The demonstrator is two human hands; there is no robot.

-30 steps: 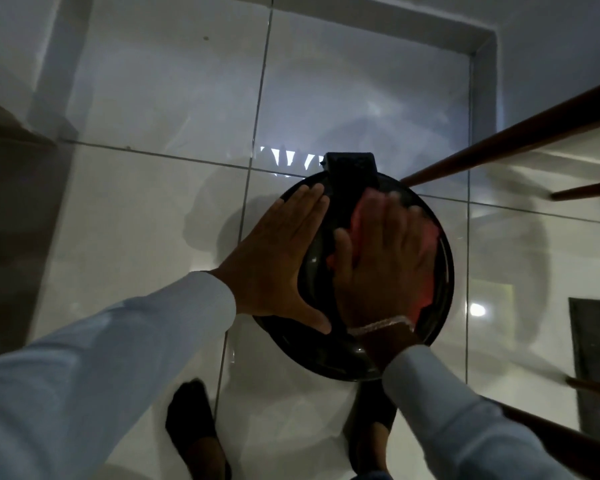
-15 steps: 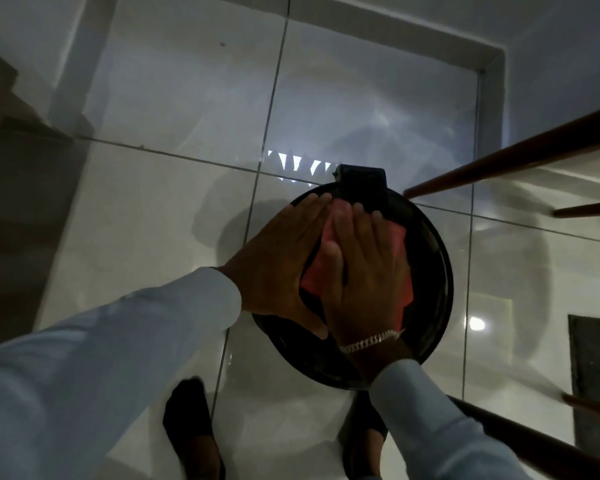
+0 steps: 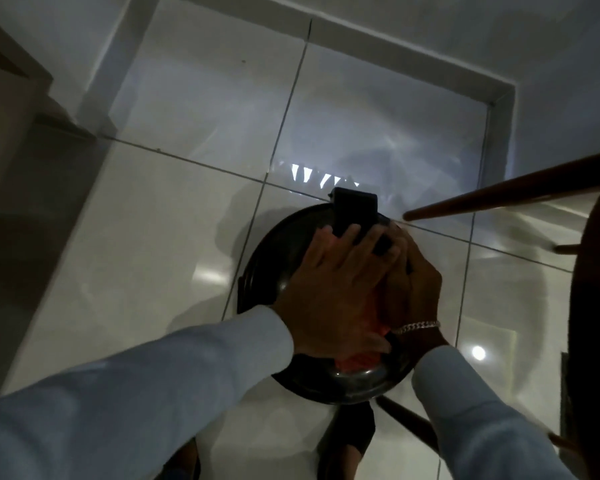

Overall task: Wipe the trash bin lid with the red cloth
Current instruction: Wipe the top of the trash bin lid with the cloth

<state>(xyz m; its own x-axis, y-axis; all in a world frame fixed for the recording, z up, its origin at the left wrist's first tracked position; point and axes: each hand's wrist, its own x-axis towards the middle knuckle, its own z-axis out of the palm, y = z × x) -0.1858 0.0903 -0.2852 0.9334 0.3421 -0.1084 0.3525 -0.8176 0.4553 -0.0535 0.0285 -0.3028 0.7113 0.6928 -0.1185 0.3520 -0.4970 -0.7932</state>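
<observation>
The round black trash bin lid [image 3: 274,258] stands on the tiled floor below me, its hinge block [image 3: 355,207] at the far side. My left hand [image 3: 329,289] lies flat on the middle of the lid with fingers spread toward the hinge. It overlaps my right hand [image 3: 414,285], which wears a chain bracelet and presses down on the right half. The red cloth [image 3: 359,362] shows between the two hands and under the heel of my left hand at the lid's near edge. Most of the cloth is hidden.
A wooden chair leg [image 3: 499,194] slants in from the right and ends close to the lid's far right rim. Another leg [image 3: 409,422] runs under the near rim. My feet in dark socks [image 3: 355,434] stand just in front. Wall skirting [image 3: 499,133] closes the far corner.
The view has shifted down and left. My left hand slid from the lid's left side to its middle, over the right hand. The cloth moved toward the near edge and is mostly covered.
</observation>
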